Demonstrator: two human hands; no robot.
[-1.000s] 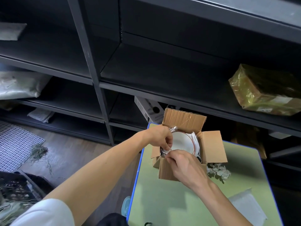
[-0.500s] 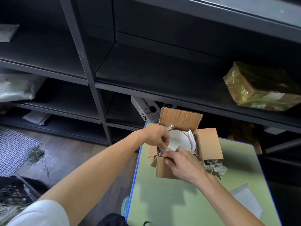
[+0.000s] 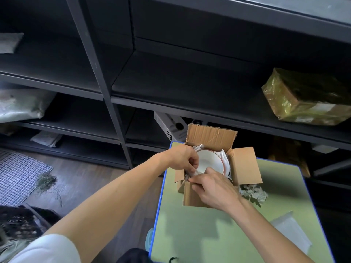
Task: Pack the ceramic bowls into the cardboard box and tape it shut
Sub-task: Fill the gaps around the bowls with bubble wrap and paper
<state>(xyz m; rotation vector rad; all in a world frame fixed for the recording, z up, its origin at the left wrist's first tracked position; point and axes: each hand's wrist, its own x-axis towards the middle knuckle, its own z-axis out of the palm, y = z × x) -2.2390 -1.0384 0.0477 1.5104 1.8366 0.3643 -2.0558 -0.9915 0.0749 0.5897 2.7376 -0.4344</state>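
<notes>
Shelving: dark metal racks point(image 3: 117, 103) along the far side, tiers deep in shade;
Floor: dark wood planks point(image 3: 91, 179); a white mesh mat point(image 3: 17, 179) at left, dried grass point(image 3: 46, 182) strewn just beside it;
Table: pale green top point(image 3: 199, 234) with a blue edge;
Light: dim on the shelves, brighter on the table top

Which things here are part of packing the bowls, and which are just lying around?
Job: cardboard box, ceramic bowl inside it, white wrapping pinched by left hand and right hand.
Lying about: dried leaves, plastic pouch on the table, wrapped parcel on the shelf, floor mesh.
</notes>
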